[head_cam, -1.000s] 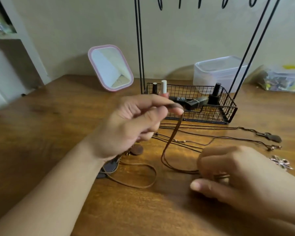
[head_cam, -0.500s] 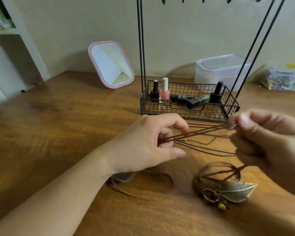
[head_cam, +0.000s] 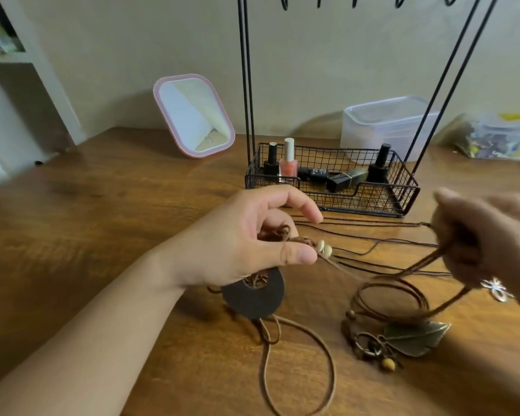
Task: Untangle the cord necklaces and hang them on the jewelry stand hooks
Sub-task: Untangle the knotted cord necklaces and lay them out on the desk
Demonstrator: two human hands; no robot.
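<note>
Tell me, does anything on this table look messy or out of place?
Yes: several thin brown cord necklaces lie crossed and looped over each other on the wooden table, none on the black wire stand's hooks. In its wire basket, one dark bottle lies tipped over.

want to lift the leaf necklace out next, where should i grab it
Pinch the coiled cord just above the leaf pendant, coming down from above. The pendant lies flat on the table, offering little edge, while the cord loops stand clear beside it.
</note>
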